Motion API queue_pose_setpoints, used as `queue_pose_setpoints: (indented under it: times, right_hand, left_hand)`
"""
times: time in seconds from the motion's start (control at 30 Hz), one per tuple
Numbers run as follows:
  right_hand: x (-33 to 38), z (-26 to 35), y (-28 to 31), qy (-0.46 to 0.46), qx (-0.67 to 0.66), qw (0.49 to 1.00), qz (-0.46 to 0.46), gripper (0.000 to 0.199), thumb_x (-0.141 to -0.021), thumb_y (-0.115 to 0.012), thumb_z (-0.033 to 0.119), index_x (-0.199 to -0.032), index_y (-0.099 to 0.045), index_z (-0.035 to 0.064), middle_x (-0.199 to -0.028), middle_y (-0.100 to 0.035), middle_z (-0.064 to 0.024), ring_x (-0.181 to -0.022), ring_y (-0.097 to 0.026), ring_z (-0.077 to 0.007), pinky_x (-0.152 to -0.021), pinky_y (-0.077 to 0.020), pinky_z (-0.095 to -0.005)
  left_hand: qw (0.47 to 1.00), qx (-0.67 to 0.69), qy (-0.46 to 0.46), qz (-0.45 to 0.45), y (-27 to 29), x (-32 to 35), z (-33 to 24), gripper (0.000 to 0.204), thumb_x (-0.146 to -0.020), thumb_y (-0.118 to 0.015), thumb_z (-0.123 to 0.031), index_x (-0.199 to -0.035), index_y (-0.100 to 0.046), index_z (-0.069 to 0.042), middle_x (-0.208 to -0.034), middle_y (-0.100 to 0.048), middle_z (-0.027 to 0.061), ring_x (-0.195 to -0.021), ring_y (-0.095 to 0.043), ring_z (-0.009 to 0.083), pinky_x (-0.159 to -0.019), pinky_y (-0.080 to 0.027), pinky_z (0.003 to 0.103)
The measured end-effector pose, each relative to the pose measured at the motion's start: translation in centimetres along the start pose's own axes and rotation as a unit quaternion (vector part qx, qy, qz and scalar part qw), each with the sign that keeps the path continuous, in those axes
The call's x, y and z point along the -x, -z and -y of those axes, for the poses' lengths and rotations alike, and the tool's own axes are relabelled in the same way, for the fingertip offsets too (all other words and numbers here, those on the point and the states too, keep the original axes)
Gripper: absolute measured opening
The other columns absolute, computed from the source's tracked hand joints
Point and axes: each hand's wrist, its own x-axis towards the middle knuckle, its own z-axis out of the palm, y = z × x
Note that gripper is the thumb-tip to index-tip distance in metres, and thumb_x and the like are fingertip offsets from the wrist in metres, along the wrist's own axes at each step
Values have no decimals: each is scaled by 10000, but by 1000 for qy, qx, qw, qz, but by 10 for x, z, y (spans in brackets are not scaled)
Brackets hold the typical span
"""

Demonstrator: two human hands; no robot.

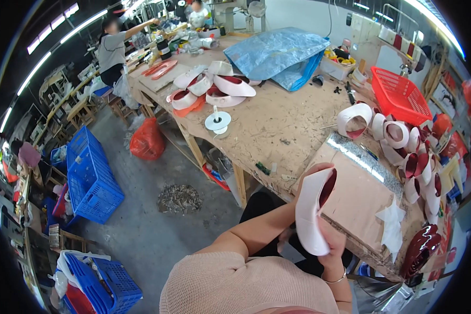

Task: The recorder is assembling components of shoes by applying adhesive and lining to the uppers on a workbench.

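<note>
1. Resting in both hands by the near edge of the worktop (267, 131), a pale pink shoe (310, 214) stood steeply tilted, its red-lined opening turned to the right.
2. The left hand (317, 167) clasped its upper end, fingers curled around it and partly hidden behind it.
3. The right hand (334, 242) gripped its lower end; its fingers were bent against the shoe, though their tips could not be made out. A bracelet (336, 278) circled the wrist.
4. Just to the right, a board (353, 201) lay on the worktop, with a white scrap (391, 227) at its right side.
5. More shoes (393, 152) were heaped farther right, near a red basket (400, 97).
6. Across the worktop, a white reel (217, 121) stood near another group of shoes, beside a blue sheet (277, 52).
7. On the floor to the left were a red bag (147, 138) and a blue crate (91, 180).
</note>
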Motion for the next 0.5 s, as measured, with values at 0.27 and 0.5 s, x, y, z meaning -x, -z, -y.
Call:
queue_pose_setpoints:
  times: [0.27, 0.5]
  right_hand:
    - [12, 2, 8, 52, 265, 942, -201, 390, -855, -664, 165, -1157, -583, -68, -1126, -633, -222, -1001, -631, -361, -874, -498, -396]
    - [25, -13, 15, -227, -371, 900, 27, 449, -954, -551, 267, -1305, -472, -1, -1296, -544, -130, -1185, -523, -236, -1018, -390, -394]
  left_hand:
    - [857, -410, -311, -29, 21, 12, 14, 379, -704, -664, -14, -1080, -622, -6, -1036, -623, 144, -967, -610, 322, -825, -502, 349]
    - [978, 162, -1, 134, 18, 14, 0, 223, -886, -601, -91, -1101, -600, -31, -939, -646, 33, -831, -630, 105, -740, -531, 252]
